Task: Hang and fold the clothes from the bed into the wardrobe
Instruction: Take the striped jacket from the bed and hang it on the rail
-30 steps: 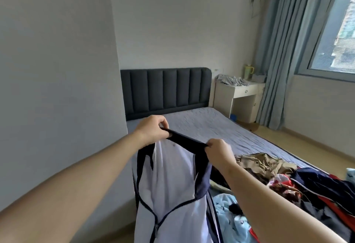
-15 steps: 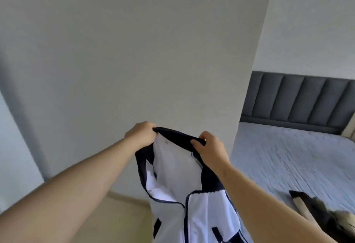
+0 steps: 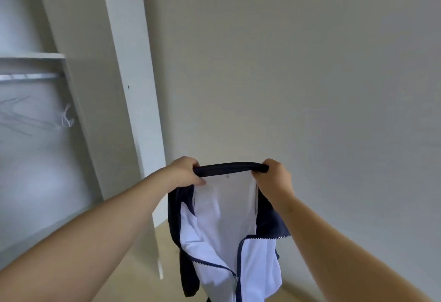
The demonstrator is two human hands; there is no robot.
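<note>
Closest to the camera, two bare forearms reached forward from the bottom corners and met at a white and navy jacket (image 3: 222, 208) held up in the air. The left hand (image 3: 185, 172) gripped the left end of the jacket's dark collar (image 3: 230, 168), fingers curled over the band and thumb pressed against the white lining beneath. The right hand (image 3: 274, 178) pinched the right end of the same collar, its fingers folded tightly round the cloth. Between the two fists the collar ran taut and nearly level. Below it the jacket hung with its front toward the person. White lining showed, navy panels drooped at both sides, and the zipper (image 3: 235, 277) was closed only low down. The garment touched neither wardrobe nor wall. It hung over the pale floor (image 3: 140, 270), just right of the wardrobe's front edge.

Beyond the left arm stood the open wardrobe (image 3: 78, 39), filling the left part of the view. Its white upright panel (image 3: 133, 91) rose from the floor beside the jacket. Inside, a shelf (image 3: 33, 55) crossed near the top, and a metal rail (image 3: 28, 77) ran just beneath it to the right inner wall. Under the rail showed thin wire hangers (image 3: 19, 115), blurred, with a pale looped one (image 3: 66, 116) nearest that inner wall. Whether they hung on the rail could not be told. Farthest back, a plain grey wall (image 3: 310, 63) filled the right side.
</note>
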